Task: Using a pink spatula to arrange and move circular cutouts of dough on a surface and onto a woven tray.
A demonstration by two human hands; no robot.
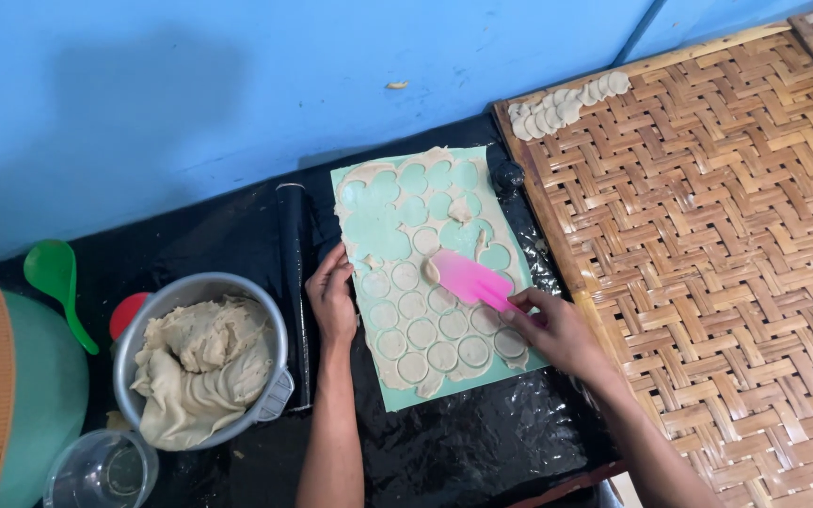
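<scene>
A pale green cutting mat (366,193) lies on black plastic sheeting, covered by a thin beige dough sheet (425,329) cut into several rounds; some rounds are gone, leaving green holes. My right hand (554,331) grips a pink spatula (468,277), whose blade rests on the dough near the mat's middle. My left hand (333,293) presses flat on the mat's left edge, fingers together, holding nothing.
A metal bowl (275,325) of dough scraps sits to the left, beside a black rolling pin (295,282). A woven bamboo tray (708,245) on the right carries several cut rounds (566,102) at its far edge. A green spoon (56,277), a green tub (44,386) and a glass (103,470) stand at the left.
</scene>
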